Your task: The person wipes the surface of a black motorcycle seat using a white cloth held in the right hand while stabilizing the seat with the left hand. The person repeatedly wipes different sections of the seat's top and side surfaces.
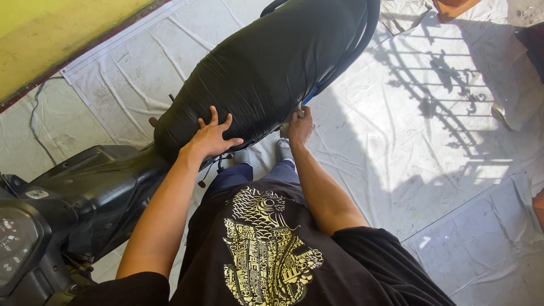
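Observation:
A black scooter seat (272,62) with a wrinkled, stretched cover runs from the centre to the top of the head view. My left hand (212,136) lies flat on the seat's near end, fingers spread and pressing on the cover. My right hand (299,126) is curled at the seat's lower right edge, gripping the cover's rim there; what is inside the fingers is hidden. Blue trim (310,96) shows just under that edge.
The scooter's black body and dashboard (34,226) fill the lower left. A white tarp (430,147) covers the floor, with railing shadows on it. A yellow wall (51,39) stands at the upper left. My shoes (283,148) are under the seat.

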